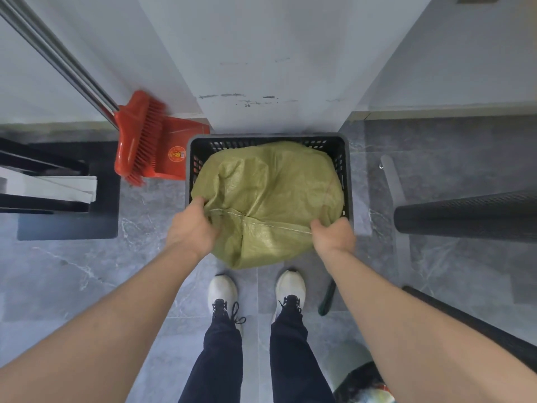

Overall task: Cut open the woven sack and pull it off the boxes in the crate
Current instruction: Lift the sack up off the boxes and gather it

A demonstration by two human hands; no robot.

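We are standing on the grey tiled floor (72, 274) and looking straight down at a black crate (345, 158), which is sitting at 12 o'clock from our shoes (222, 289), against the foot of a white wall (261, 68). A green woven sack (270, 193) is filling the crate and bulging above its rim; its near end is hanging over the crate's near edge toward our feet. The sack is hiding whatever is lying under it.

We are gripping the sack with both hands along a stitched seam (273, 225) that is running across its near end. Our left hand (191, 228) is closing on the fabric at the seam's 9 o'clock end, with the fingers curling into a fold. Our right hand (334, 234) is closing on the fabric at the seam's 3 o'clock end, just beside the crate's near right corner. Both forearms are reaching forward, bare.

At 10 o'clock from the crate, a red broom (136, 141) and a red dustpan (177, 149) are leaning against the wall, with the dustpan touching the crate's left side. At 3 o'clock, a black mesh cylinder (465, 216) is lying well apart from the crate. A dark green tool (327, 298) is lying on the floor just beside our right shoe; we cannot tell what it is.
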